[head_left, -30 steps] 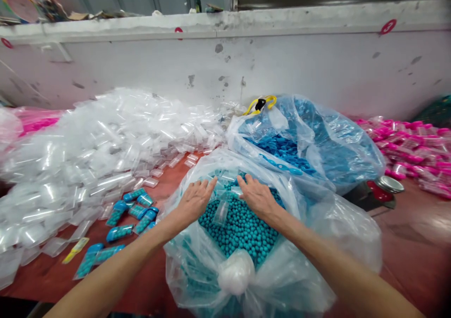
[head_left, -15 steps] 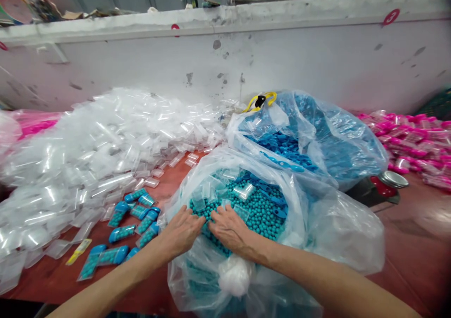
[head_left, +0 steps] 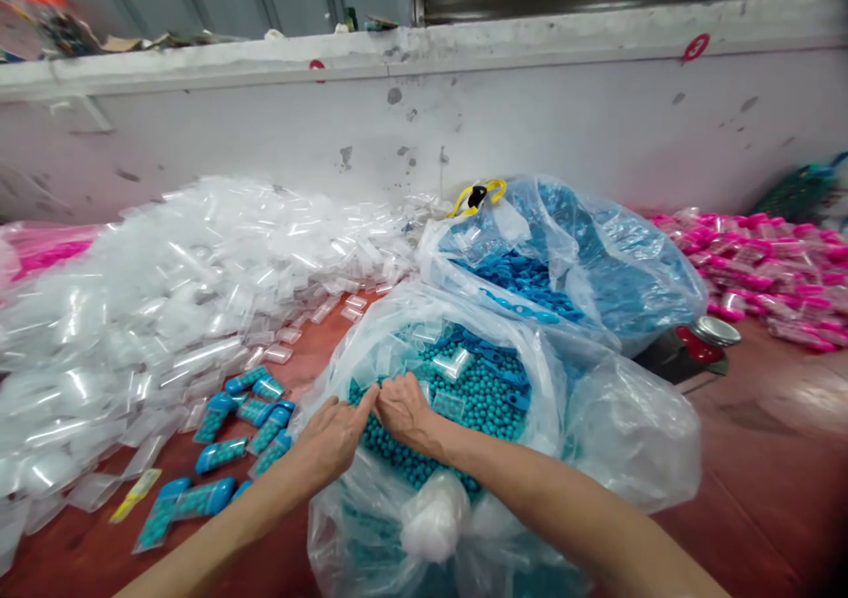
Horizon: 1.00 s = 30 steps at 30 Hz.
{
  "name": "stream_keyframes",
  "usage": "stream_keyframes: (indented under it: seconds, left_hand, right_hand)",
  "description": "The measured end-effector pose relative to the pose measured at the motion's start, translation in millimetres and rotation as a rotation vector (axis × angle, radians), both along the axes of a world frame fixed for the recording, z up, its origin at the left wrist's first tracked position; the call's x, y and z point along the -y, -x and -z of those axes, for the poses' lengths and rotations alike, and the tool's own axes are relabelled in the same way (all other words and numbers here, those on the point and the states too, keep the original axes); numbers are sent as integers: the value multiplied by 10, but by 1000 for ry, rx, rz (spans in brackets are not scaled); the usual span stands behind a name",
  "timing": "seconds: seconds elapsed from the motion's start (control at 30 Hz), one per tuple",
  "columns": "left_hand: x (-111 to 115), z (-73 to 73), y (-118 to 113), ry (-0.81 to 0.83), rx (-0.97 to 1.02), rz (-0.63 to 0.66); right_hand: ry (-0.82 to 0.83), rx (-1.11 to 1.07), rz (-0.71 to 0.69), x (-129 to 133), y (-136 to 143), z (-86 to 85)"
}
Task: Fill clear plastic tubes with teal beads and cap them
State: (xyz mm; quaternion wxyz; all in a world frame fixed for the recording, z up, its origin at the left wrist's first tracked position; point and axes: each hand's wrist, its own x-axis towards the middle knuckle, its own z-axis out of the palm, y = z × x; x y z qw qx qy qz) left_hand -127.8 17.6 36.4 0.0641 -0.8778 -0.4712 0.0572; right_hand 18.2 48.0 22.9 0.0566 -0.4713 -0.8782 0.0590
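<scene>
An open clear plastic bag (head_left: 549, 377) in the middle holds many teal beads (head_left: 490, 404), with some small clear packets lying on them. Over the left side of its opening, my left hand (head_left: 335, 435) and my right hand (head_left: 405, 411) meet at the fingertips. The fingers of both are closed, and whatever they pinch is hidden. Several bead-filled packets with blue caps (head_left: 222, 454) lie on the red table (head_left: 291, 536) to the left of my left hand.
Clear empty packets (head_left: 199, 271) form a big heap at the left. Behind the bead bag sits a bag of blue pieces (head_left: 609, 253). Pink-capped packets (head_left: 782, 271) are piled at the right, near a jar with a silver lid (head_left: 715, 331). A yellow item (head_left: 136, 495) lies at the front left.
The view has shifted slightly. My hands have come together until their fingers touch, and my right hand has turned more knuckles-up over the beads.
</scene>
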Motion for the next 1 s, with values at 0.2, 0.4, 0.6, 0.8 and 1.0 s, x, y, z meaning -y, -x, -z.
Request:
stream_keyframes:
  seconds: [0.2, 0.4, 0.6, 0.8, 1.0]
  left_hand:
    - [-16, -50, -29, 62, -59, 17]
    - [-70, 38, -115, 88, -67, 160]
    - [-196, 47, -176, 219, -153, 147]
    - [-202, -49, -247, 390, -136, 133]
    - [-380, -257, -321, 445, -87, 15]
  right_hand:
    - [-128, 17, 113, 47, -471, -305]
    - [91, 123, -150, 302, -585, -307]
    - [118, 92, -188, 323, -409, -253]
    - [155, 62, 120, 150, -1111, -445]
    - [163, 101, 159, 267, -1247, -345]
